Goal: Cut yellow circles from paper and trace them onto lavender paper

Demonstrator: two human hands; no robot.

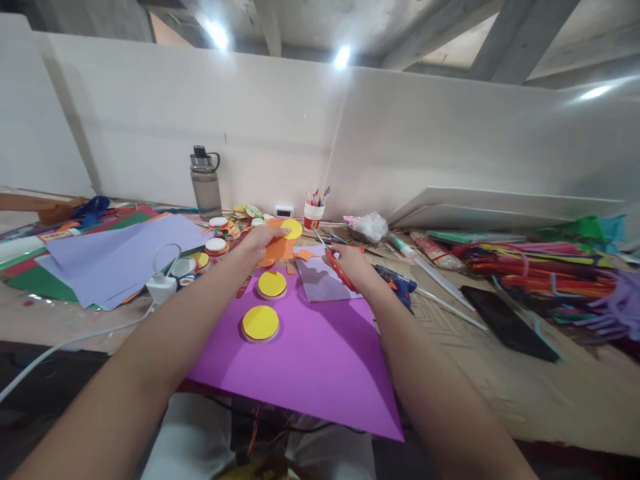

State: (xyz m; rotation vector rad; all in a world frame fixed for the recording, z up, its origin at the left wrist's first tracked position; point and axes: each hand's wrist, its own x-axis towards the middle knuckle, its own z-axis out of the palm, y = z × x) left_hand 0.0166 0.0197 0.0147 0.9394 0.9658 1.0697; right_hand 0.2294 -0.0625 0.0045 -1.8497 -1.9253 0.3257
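With outstretched arms, my left hand (261, 241) pinches a yellow paper circle (291, 229) against a piece of orange paper (283, 249). My right hand (351, 264) grips red-handled scissors (339, 269), whose blades point up and left toward the orange paper. A purple sheet (310, 360) covers the table in front of me. On it rest two stacked discs with yellow tops, a nearer one (261, 323) and a farther one (272, 285). Light lilac paper (323, 279) lies beneath the scissors, with small orange scraps near it.
On the left are loose lilac sheets (120, 253), a white plug adapter (161, 288) with a cable, and a water bottle (205, 187). A cup of pencils (314, 215) stands at the back. To the right lie a glue gun (397, 283), a black phone (507, 323) and pipe cleaners (535, 273).
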